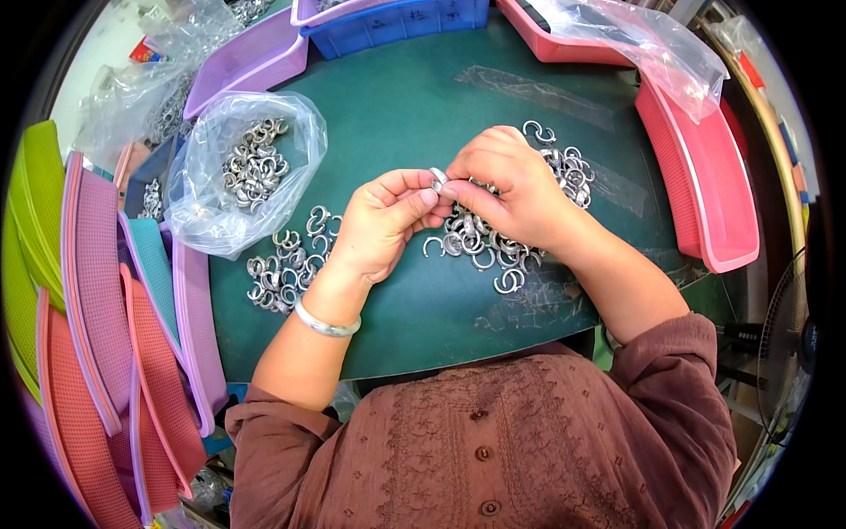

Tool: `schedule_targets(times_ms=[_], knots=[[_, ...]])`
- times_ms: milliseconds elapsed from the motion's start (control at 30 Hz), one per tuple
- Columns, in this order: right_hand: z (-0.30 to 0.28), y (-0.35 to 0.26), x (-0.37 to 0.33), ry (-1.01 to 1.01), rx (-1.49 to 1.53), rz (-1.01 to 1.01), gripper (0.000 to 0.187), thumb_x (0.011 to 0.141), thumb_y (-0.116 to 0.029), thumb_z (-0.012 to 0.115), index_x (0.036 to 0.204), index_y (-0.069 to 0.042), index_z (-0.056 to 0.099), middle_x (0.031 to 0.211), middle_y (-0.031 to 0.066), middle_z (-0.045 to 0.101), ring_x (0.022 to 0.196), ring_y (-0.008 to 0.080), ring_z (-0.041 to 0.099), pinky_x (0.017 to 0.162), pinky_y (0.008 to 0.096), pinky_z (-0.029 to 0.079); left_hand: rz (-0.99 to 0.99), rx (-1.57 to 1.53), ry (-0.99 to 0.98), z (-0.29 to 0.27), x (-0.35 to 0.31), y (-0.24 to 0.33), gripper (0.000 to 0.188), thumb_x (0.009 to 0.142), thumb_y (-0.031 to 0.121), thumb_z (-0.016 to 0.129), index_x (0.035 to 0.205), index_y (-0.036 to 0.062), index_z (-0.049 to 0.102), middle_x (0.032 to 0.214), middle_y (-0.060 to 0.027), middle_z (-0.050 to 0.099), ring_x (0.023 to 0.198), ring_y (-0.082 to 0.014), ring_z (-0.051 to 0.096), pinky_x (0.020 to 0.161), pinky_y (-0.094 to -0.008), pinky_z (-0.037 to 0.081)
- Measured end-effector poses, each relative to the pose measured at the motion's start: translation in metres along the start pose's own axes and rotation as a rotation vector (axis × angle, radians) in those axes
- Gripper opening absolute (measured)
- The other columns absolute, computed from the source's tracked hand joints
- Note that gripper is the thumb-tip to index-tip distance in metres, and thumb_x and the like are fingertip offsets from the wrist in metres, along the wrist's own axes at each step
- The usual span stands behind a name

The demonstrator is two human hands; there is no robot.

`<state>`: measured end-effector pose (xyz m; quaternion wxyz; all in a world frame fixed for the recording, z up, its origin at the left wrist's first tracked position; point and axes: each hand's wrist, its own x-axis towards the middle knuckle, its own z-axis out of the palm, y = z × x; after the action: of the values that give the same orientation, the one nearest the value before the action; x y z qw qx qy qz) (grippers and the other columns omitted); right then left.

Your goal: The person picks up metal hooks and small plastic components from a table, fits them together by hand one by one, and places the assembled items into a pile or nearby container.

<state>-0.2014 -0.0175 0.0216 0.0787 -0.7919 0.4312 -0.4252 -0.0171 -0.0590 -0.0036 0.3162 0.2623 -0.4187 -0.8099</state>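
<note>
Over the middle of the green table, a small silver open ring [438, 181] is pinched between both my hands. My left hand [388, 216] grips it with thumb and fingertips. From the other side, the thumb and fingers of my right hand [502, 181] close on it too. Beneath and around my right hand lies a loose pile of silver open rings [480, 238], partly covered by that hand. A second pile of similar rings [286, 273] lies left of my left wrist. Farther left, a clear plastic bag [198, 212] stands open with more rings inside.
Pink trays [696, 176] line the right edge, one under a plastic sheet. A blue bin [397, 26] and a purple basket [251, 66] stand at the back. Several coloured baskets [97, 291] are stacked at the left. A fan [784, 344] is at the lower right.
</note>
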Motion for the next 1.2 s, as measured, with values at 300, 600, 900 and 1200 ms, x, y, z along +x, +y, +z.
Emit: schedule_targets(times_ms=[300,600,900,1200], knots=[[-0.0008,0.0007,-0.0014,0.010,0.062,0.057,0.006,0.076,-0.012,0.061,0.074,-0.007,0.060,0.072,0.0043,0.058,0.072,0.0237,0.054,0.075,0.0351,0.037,-0.045,-0.045,-0.023,0.0013,0.0002,0.0007,0.019,0.086,0.004,0.054,0.103,-0.0029,0.056,0.092,-0.0101,0.062,0.081,-0.0156,0.061,0.075,-0.0277,0.051],[0.0007,-0.0001,-0.0007,-0.011,0.058,0.050,0.007,0.076,-0.012,0.061,0.073,-0.006,0.059,0.072,0.0046,0.058,0.072,0.0242,0.054,0.074,0.0352,0.038,-0.054,-0.072,-0.024,-0.0008,0.0012,-0.0020,0.017,0.085,0.005,0.054,0.101,-0.0017,0.058,0.091,-0.0089,0.063,0.079,-0.0151,0.061,0.074,-0.0272,0.051],[-0.0011,-0.0013,0.0003,-0.023,0.039,0.029,0.007,0.075,-0.013,0.061,0.074,-0.006,0.059,0.072,0.0048,0.057,0.073,0.0242,0.054,0.074,0.0351,0.038,-0.062,-0.085,-0.014,0.0006,0.0006,-0.0015,0.017,0.086,0.004,0.053,0.101,-0.0018,0.057,0.093,-0.0096,0.063,0.081,-0.0159,0.061,0.075,-0.0281,0.051],[0.0002,-0.0008,-0.0002,-0.027,0.054,0.037,0.007,0.075,-0.012,0.061,0.075,-0.006,0.059,0.073,0.0044,0.058,0.073,0.0236,0.054,0.074,0.0348,0.037,-0.096,-0.134,-0.048,-0.0005,0.0012,-0.0035,0.017,0.086,0.004,0.053,0.101,-0.0016,0.057,0.093,-0.0094,0.062,0.081,-0.0161,0.061,0.075,-0.0288,0.051]])
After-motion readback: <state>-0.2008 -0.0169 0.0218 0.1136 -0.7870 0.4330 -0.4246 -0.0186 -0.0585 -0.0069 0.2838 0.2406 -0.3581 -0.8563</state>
